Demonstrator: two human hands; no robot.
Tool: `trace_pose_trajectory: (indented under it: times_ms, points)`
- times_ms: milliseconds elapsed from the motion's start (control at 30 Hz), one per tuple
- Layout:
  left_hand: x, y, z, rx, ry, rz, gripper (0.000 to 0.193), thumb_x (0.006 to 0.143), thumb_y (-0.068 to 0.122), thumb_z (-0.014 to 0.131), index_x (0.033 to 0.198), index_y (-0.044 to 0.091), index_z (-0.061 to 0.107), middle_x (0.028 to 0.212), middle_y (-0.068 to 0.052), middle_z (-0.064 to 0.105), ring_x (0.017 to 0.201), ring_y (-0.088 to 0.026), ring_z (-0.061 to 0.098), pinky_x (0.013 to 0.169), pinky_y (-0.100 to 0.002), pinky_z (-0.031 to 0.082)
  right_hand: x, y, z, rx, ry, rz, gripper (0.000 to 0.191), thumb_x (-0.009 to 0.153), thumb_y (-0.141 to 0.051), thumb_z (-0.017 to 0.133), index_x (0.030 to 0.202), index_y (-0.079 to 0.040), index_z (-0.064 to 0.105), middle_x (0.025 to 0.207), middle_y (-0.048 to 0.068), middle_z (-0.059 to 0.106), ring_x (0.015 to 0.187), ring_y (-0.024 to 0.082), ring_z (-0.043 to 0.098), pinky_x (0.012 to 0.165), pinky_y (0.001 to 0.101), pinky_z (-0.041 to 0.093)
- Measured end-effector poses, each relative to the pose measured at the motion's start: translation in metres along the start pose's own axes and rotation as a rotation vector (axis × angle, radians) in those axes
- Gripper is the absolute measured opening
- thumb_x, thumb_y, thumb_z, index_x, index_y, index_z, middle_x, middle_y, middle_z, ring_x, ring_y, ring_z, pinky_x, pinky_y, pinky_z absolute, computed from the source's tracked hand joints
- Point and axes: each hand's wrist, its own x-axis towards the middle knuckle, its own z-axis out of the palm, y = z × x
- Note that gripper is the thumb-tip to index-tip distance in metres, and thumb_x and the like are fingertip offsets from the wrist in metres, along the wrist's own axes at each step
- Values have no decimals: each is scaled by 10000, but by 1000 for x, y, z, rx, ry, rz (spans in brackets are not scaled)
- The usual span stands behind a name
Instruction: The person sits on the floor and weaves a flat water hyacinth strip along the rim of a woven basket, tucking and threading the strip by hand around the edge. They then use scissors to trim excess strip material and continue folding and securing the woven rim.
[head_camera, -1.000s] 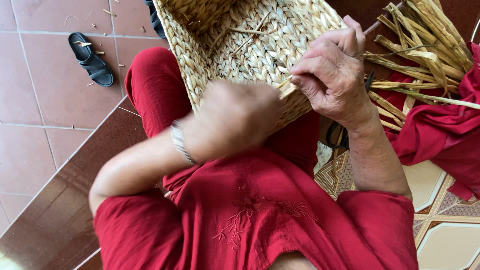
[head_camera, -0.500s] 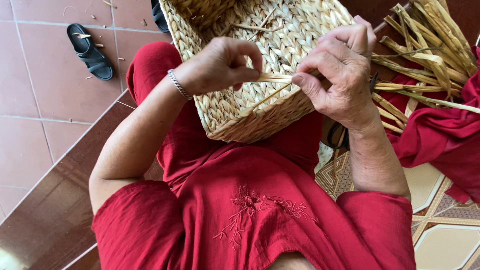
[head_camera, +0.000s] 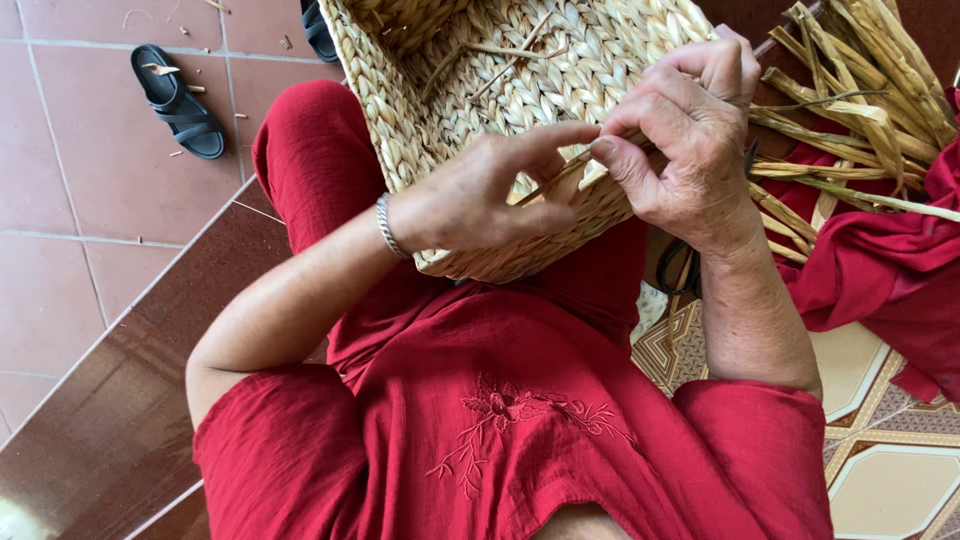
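Woven straw basket (head_camera: 520, 90), pale, tight braids, on red lap, both hands' fingers (head_camera: 640, 165) pinching one loose strand (head_camera: 560, 180) at rim

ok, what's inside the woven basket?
Inside the woven basket a few loose straw stalks lie on the woven bottom. The left hand and right hand cover the near rim, and the far part runs out of view.

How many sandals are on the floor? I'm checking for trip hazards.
2. One black sandal lies whole on the tiles at upper left; a second sandal is cut off by the top edge beside the basket. Others may be hidden.
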Motion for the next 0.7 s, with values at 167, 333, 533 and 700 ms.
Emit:
trace_pose_trajectory:
  times_ms: [167, 333, 533, 700]
  points:
    - [7, 14, 26, -451, 74, -267, 713, 850, 145, 800, 1404, 79, 356, 1015, -9, 680, 865, -132, 696, 703, -289, 620, 1, -2, 2, -16, 12, -7, 316, 1002, -385, 793, 909, -102, 688, 949, 19, 660, 1120, 281, 555, 1194, 589, 281]
    - [6, 22, 25, 328, 279, -72, 515, 880, 37, 692, 1336, 68, 454, 942, -158, 561, 706, -237, 572, 620, -386, 478, 1, 0, 1, -4, 14, -11, 292, 1065, -383, 754, 954, -119, 693, 992, 7, 666, 1156, 276, 546, 1215, 583, 273]
    - [-24, 39, 39, 1144, 267, 118, 234, 823, 56, 674, 1019, -52, 605, 870, -118, 542, 786, -231, 573, 645, -369, 513, -3, 0, 4, -5, 14, -18, 287, 1060, -389, 749, 932, -139, 691, 961, -22, 658, 1135, 247, 545, 1208, 551, 264]
    - [-28, 54, 52, 1257, 200, 172, 299, 871, 39, 660, 1123, -120, 642, 847, -95, 558, 736, -165, 551, 544, -289, 483, -3, -3, 3, -35, 11, -14, 259, 1086, -398, 767, 1001, -161, 710, 980, -19, 654, 1160, 259, 555, 1233, 567, 233]
